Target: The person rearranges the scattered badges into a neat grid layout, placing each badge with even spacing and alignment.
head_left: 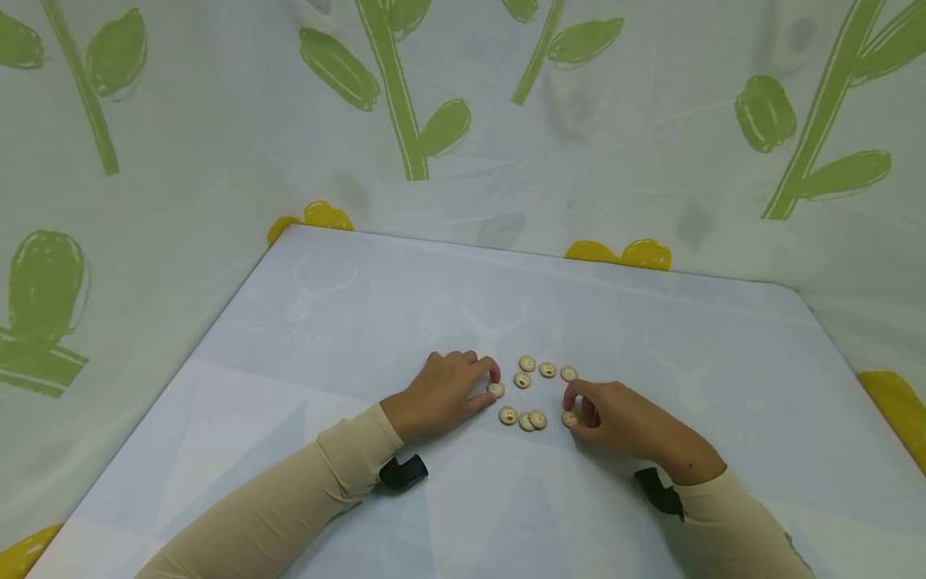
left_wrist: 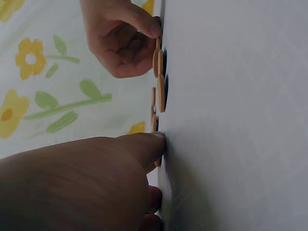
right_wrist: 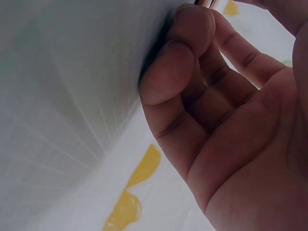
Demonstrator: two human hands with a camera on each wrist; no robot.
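Several small round wooden discs with printed faces lie on the table in a loose ring between the two hands. My left hand pinches a disc at the ring's left side, thumb and forefinger at its edges. On the right, my right hand pinches another disc at its edge, low on the tabletop. Close to it, one disc overlaps its neighbour. In the left wrist view the overlapping discs show edge-on. The fingers hide most of the right disc in the right wrist view.
A pale blue and white table with faint deer-head prints lies beneath. Other discs sit at the ring's far side, among them a far-right disc just beyond the right fingertips. A plant-patterned curtain hangs behind the table's far edge.
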